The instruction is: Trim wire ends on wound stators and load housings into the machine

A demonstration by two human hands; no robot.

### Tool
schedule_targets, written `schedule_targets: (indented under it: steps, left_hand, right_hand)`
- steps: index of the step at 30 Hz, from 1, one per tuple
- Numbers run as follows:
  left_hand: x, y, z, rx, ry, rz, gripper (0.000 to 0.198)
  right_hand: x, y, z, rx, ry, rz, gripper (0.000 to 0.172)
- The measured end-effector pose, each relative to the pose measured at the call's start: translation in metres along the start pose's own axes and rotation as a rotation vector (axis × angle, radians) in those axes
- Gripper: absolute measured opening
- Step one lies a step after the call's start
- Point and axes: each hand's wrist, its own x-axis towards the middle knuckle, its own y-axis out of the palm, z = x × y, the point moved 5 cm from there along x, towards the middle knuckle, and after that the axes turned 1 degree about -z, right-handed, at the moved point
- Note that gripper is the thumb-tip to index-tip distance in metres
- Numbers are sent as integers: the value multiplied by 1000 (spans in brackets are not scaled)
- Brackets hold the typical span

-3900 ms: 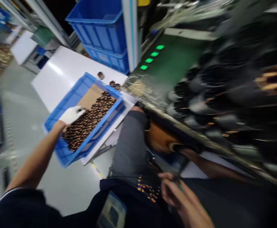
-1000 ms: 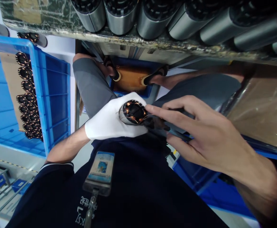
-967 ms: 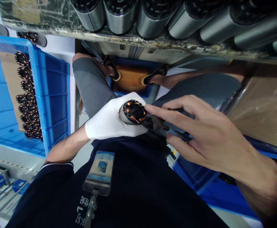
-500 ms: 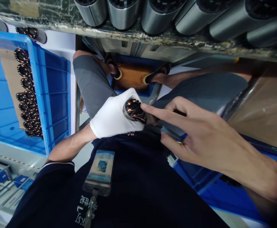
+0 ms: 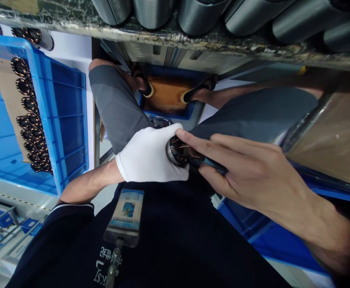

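Observation:
My left hand (image 5: 151, 156), in a white glove, is closed around a motor stator (image 5: 177, 151). The stator is a short metal cylinder with black insulation and copper windings at its end, which faces right. My bare right hand (image 5: 247, 172) is closed on a slim tool (image 5: 213, 165) with a dark, bluish handle. Its forefinger reaches along the tool to the stator's rim, close to the gloved thumb. The tool's working end meets the stator's open end, but fingers and shadow hide its exact kind. Both hands are in front of my body, above my lap.
Several metal cylinders (image 5: 154, 14) line the worn bench edge (image 5: 163, 44) above. At left, a blue crate (image 5: 70, 120) holds cardboard and several wound stators (image 5: 32, 132). A blue tray (image 5: 169, 94) with a brown bottom lies between my feet. A plastic-wrapped brown box (image 5: 333, 136) is at right.
Both hands and the stator have shifted slightly right and down. The stator's end has turned further towards the right hand, and the fingers have closed in on it. The view has tilted slightly.

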Motion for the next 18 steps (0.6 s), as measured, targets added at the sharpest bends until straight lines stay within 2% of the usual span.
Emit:
schedule_targets:
  steps: [2,4,6,8,10,11,13,15,16,18]
  left_hand:
    - [6,5,10,-102,-16,33,25]
    - [12,13,24,-315,-67,99,27]
    - [16,25,36,-623,-160,184,22]
    - [16,38,43,-907,-247,248,18]
    - [12,46,46,-1045,-264,258,26]
    - [10,48,48,-1053,-253,234,35]
    - [5,43,54,-919,-172,98,62]
    - [-2,31,52,-591,40,-56,84]
    - [-6,25,48,-376,177,-92,81]
    - [-18,15,40,13,405,-68,57]
  right_hand:
    - [5,5,-8,133,83,60,68]
    - [11,11,-16,272,143,90,66]
    - [16,17,-21,356,159,65,61]
    - [20,22,-23,399,155,16,66]
    - [23,28,-24,453,165,-20,72]
    - [24,30,-25,493,178,-17,66]
    - [26,33,-29,589,224,8,45]
    - [25,40,-33,699,285,67,30]
    - [24,47,-35,751,314,118,30]
    - [17,68,-35,805,376,204,34]
